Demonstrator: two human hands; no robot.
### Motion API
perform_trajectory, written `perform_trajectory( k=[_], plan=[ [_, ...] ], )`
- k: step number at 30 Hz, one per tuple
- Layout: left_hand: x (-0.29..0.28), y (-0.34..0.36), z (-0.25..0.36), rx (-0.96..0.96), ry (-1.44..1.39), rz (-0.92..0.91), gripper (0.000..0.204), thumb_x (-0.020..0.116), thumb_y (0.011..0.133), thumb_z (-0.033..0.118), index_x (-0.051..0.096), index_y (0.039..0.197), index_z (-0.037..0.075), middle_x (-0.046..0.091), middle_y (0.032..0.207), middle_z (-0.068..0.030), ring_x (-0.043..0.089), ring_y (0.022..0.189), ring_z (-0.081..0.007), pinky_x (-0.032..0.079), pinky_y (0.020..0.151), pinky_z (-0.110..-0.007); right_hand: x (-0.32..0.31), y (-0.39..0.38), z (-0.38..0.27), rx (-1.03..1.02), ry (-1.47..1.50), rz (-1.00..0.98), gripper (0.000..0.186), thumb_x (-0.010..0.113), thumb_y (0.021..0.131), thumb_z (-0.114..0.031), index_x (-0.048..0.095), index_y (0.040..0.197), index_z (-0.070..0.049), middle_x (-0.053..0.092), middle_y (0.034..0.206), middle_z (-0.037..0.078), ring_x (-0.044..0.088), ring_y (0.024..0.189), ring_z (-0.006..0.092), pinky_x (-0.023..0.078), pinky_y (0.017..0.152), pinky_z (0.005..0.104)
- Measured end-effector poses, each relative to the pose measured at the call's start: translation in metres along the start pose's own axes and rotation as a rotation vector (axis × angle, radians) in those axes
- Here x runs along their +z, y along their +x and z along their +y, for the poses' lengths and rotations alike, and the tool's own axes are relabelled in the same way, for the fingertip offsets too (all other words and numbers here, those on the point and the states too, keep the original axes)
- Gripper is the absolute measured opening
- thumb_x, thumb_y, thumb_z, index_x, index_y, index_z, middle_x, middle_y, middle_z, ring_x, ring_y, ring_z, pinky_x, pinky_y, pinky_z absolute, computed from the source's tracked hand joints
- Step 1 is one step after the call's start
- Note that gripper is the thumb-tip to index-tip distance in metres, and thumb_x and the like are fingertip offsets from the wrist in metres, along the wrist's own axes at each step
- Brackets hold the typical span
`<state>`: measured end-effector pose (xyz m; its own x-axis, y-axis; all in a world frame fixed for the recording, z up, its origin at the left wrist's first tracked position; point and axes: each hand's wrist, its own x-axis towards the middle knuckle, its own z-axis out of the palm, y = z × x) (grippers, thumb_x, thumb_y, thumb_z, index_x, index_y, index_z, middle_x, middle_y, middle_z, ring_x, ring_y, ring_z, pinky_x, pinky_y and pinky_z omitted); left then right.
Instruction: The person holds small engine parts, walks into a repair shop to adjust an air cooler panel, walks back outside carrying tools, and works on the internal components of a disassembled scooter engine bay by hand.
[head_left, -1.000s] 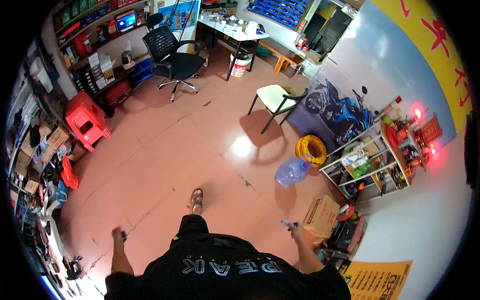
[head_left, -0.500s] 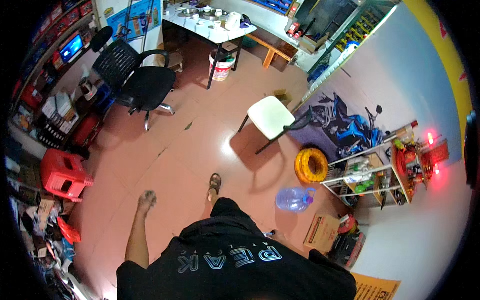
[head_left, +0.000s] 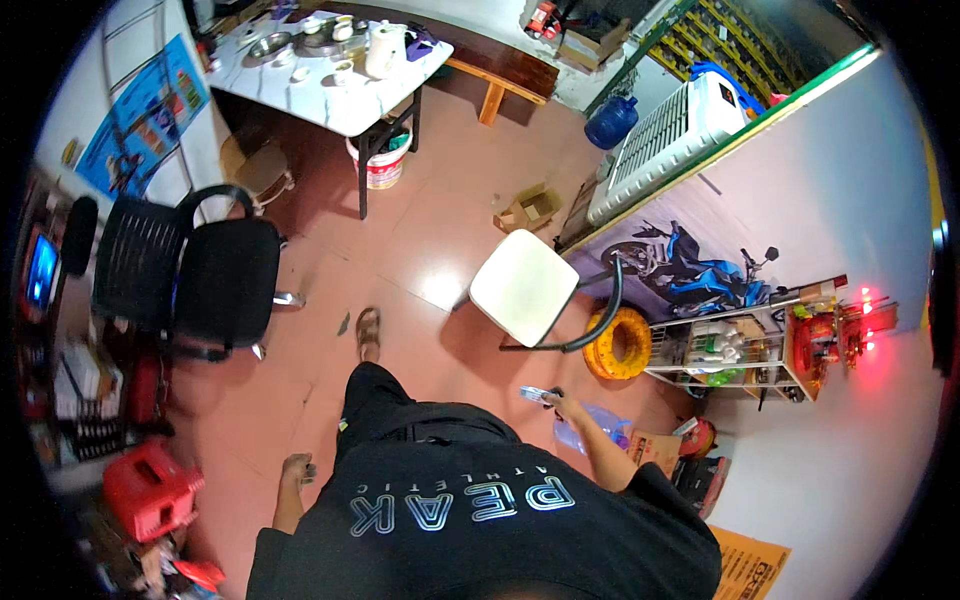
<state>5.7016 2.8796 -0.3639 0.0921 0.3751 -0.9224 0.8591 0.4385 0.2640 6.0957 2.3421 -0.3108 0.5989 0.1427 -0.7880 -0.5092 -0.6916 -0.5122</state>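
The small pale object (head_left: pixel 534 393) is already picked up and not set down: it is in the right hand (head_left: pixel 565 403), whose grip pinches it over the floor (head_left: pixel 250 420), near the white chair (head_left: pixel 524 285) and well apart from the desk (head_left: pixel 310 102). The left hand (head_left: pixel 298 468) hangs to the side with fingers partly curled; I see nothing in it, and cannot tell whether its grip is spread or pressed together. The fingers hide one end of the object, and its kind is too small to make out. The right forearm partly covers the clear bottle (head_left: pixel 570 432).
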Motion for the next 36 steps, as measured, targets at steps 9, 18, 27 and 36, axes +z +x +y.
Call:
perform_trajectory(
  k=[9, 18, 27, 36],
  plan=[
    [0.037, 0.149, 0.427, 0.654, 0.181, -0.213, 0.018, 0.058, 0.087, 0.018, 0.064, 0.085, 0.001, 0.057, 0.072, -0.003, 0.054, 0.065, -0.0127, 0.043, 0.057, -0.03, 0.068, 0.043, -0.031, 0.049, -0.367, -0.109, 0.041, 0.065, 0.085, -0.038, 0.065, 0.104, -0.001, 0.068, 0.096, 0.011, 0.063, 0.089, 0.0234, 0.048, 0.079, 0.0372],
    [0.275, 0.009, 0.777, 1.053, 0.374, -0.645, 0.024, 0.06, 0.089, 0.02, 0.065, 0.105, 0.003, 0.064, 0.083, -0.006, 0.058, 0.069, -0.0114, 0.048, 0.06, -0.024, 0.088, 0.09, -0.159, 0.11, 0.386, 0.066, 0.025, 0.059, 0.088, -0.03, 0.064, 0.095, -0.007, 0.061, 0.08, 0.005, 0.05, 0.059, 0.0108, 0.036, 0.044, 0.0272],
    [0.536, -0.104, 0.934, 1.585, 0.707, -1.105, 0.032, 0.061, 0.087, 0.022, 0.062, 0.115, 0.006, 0.062, 0.076, -0.0043, 0.056, 0.062, -0.0107, 0.047, 0.055, -0.028, 0.101, 0.123, -0.24, 0.36, 0.75, 0.434, 0.029, 0.061, 0.088, -0.03, 0.064, 0.094, -0.002, 0.063, 0.071, 0.007, 0.045, 0.044, 0.0123, 0.035, 0.039, 0.0283],
    [0.799, -0.34, 1.066, 2.128, 0.963, -1.052, 0.038, 0.059, 0.082, 0.02, 0.06, 0.12, 0.016, 0.064, 0.113, -0.0176, 0.059, 0.106, -0.0352, 0.047, 0.091, -0.043, 0.174, 0.123, -0.354, 0.646, 1.298, 0.987, 0.024, 0.064, 0.086, -0.021, 0.062, 0.094, 0.002, 0.062, 0.07, 0.009, 0.048, 0.044, 0.0137, 0.038, 0.039, 0.0294]
  ],
)
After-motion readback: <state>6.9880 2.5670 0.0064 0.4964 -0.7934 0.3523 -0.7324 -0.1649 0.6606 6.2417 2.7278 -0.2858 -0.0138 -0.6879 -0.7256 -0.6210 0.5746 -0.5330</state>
